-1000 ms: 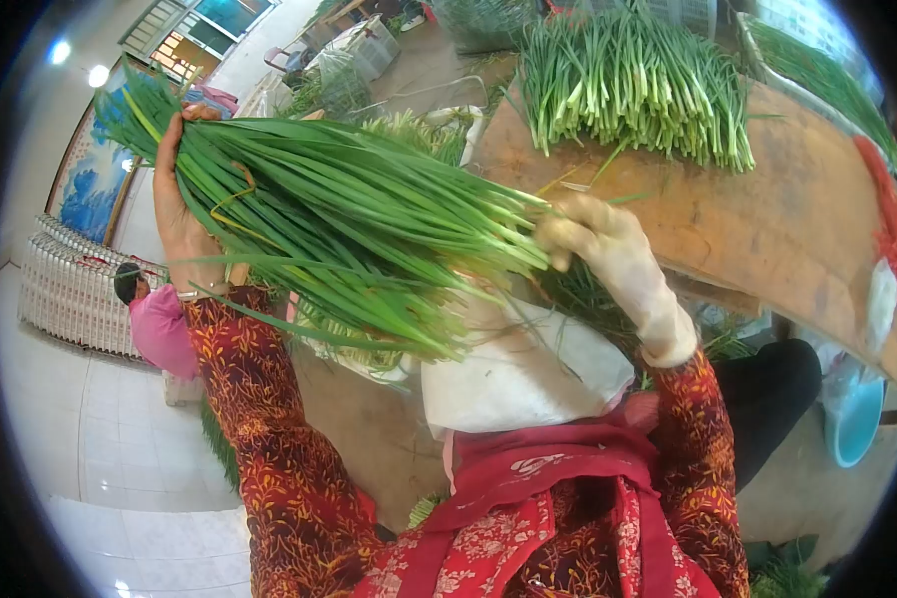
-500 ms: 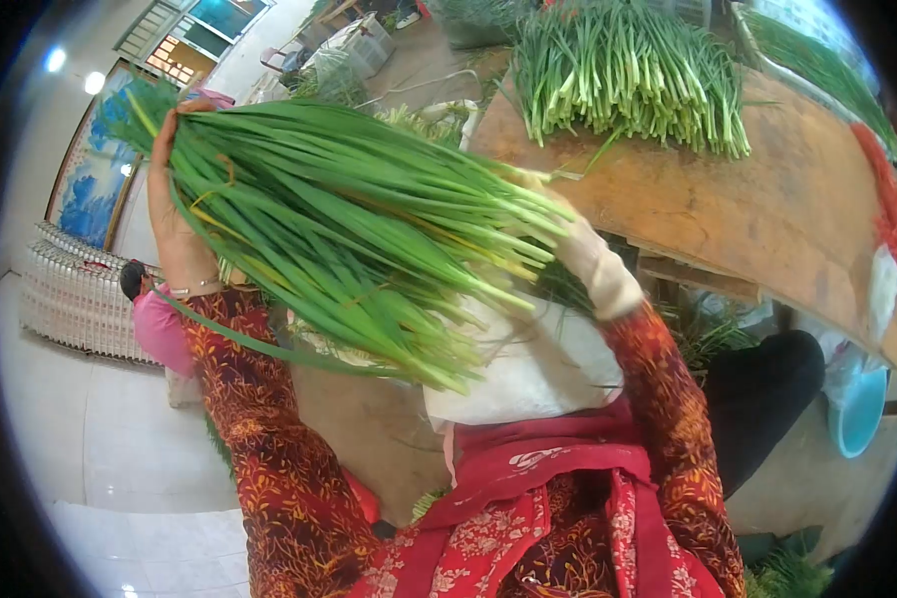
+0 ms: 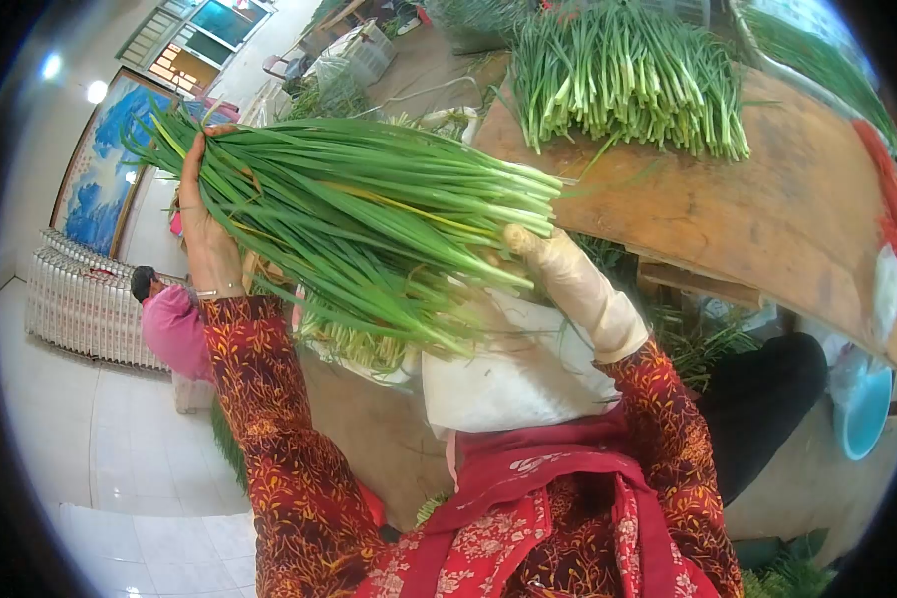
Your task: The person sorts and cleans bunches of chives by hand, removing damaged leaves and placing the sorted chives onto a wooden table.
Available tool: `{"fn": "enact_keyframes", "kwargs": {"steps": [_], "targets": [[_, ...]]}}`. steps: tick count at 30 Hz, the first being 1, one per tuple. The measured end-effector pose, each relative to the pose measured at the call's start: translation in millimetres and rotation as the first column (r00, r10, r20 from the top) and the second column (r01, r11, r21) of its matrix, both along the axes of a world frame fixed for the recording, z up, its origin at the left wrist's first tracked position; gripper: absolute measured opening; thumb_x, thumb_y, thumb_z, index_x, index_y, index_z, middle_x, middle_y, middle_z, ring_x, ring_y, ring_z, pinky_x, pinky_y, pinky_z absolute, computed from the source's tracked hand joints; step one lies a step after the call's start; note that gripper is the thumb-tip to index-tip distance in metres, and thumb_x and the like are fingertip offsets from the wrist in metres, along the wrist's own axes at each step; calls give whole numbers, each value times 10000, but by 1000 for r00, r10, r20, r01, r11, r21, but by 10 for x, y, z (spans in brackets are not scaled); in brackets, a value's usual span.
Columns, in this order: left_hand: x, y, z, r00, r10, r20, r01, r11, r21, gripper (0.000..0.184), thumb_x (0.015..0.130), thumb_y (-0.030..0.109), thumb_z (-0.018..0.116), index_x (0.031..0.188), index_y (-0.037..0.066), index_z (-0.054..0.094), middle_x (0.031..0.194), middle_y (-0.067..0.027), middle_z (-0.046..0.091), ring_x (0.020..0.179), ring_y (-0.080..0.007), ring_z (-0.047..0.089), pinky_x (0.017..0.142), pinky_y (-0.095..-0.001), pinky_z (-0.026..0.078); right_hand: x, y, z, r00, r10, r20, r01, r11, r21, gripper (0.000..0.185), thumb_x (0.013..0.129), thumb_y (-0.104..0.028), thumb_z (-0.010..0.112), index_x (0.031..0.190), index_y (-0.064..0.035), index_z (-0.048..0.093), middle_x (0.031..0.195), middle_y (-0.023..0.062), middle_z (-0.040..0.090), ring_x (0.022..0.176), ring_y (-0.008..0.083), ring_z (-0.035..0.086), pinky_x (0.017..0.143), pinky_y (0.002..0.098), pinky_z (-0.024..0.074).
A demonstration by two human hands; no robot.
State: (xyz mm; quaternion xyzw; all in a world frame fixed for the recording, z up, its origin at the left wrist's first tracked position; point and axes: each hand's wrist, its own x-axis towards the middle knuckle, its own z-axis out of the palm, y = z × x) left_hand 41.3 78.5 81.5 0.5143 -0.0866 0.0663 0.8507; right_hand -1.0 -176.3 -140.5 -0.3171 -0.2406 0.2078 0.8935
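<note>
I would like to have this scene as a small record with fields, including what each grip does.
Left grip: bare, holding the green bunch by its leafy end
Right grip: gloved, by the pale stalk ends; contact unclear
Wooden board: pile of green stalks on it
Basin: light blue, at the picture's right
Background: person in pink, at left

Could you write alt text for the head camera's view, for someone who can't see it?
A bare left hand grips the leafy end of a bunch of long green stalks, with the gloved right hand at the pale ends. Beyond, a pile of similar stalks lies on a wooden board; a blue basin shows at right.
</note>
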Motion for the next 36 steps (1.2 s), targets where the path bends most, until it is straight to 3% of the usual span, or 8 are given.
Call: {"fn": "enact_keyframes", "kwargs": {"steps": [3, 5, 9, 13, 23, 26, 31, 36], "targets": [[9, -10, -8, 998, -37, 52, 31, 993, 115, 107, 834, 169, 505, 853, 65, 524, 795, -25, 542, 742, -135, 551, 649, -244, 469, -45, -21, 37, 995, -92, -38, 88, 993, -83, 491, 808, -340, 548, 1174, -39, 419, 1143, 74, 493, 1071, 151, 452, 890, 295, 383], [-22, -2, -16, 999, -23, 49, 14, 986, 164, 119, 831, 173, 510, 864, 59, 527, 814, -32, 551, 755, -138, 554, 650, -244, 470, -104, 10, 91, 958, -125, -258, 176, 967, 185, 371, 817, -237, 564, 1122, -49, 469, 1041, 56, 550, 852, 120, 548, 711, 221, 450], [12, 21, -42, 995, 61, 74, -78, 966, 246, 141, 808, 171, 543, 883, 52, 532, 851, -40, 562, 784, -154, 552, 686, -288, 459, -118, -19, 171, 962, -43, -269, 125, 947, 295, 408, 797, -240, 591, 1126, -38, 460, 1034, 51, 552, 823, 106, 547, 669, 217, 452], [49, 44, -13, 991, -129, 23, 127, 990, 69, 108, 819, 167, 523, 865, 69, 521, 848, -37, 550, 766, -157, 544, 667, -278, 454, -63, -174, 108, 995, 52, -91, -47, 998, 52, 429, 759, -209, 637, 1123, -54, 471, 1012, 32, 556, 755, 63, 526, 592, 174, 413], [38, 52, 29, 999, -8, 40, 0, 980, 197, 87, 821, 162, 521, 849, 80, 519, 838, -33, 541, 746, -141, 531, 604, -260, 441, -165, -277, 205, 1000, 25, 17, -22, 987, -162, 489, 739, -134, 642, 1176, -40, 446, 1083, 49, 538, 938, 110, 513, 786, 245, 421], [22, 4, 36, 999, -50, 19, 47, 989, 139, 73, 817, 147, 524, 846, 80, 519, 832, -33, 536, 754, -137, 527, 615, -255, 439, -223, -178, 238, 983, 35, -180, -3, 985, 174, 433, 766, -160, 616, 1147, -27, 460, 1041, 40, 547, 852, 115, 524, 712, 233, 425], [14, 30, 30, 993, -114, -11, 115, 990, 81, 70, 815, 136, 525, 847, 74, 514, 828, -32, 535, 756, -137, 526, 628, -250, 436, -227, -200, 4, 995, 9, -104, 2, 995, 99, 426, 774, -195, 615, 1142, -41, 463, 999, 30, 544, 796, 71, 495, 666, 207, 411], [-59, -69, 31, 999, -32, -31, 32, 999, 10, 73, 815, 132, 523, 848, 69, 508, 830, -30, 530, 765, -132, 520, 639, -248, 431, -375, -461, -106, 985, 166, -51, -168, 985, -49, 346, 823, -280, 540, 1054, -34, 467, 668, -43, 427, 519, 49, 341, 462, 185, 288]]}}
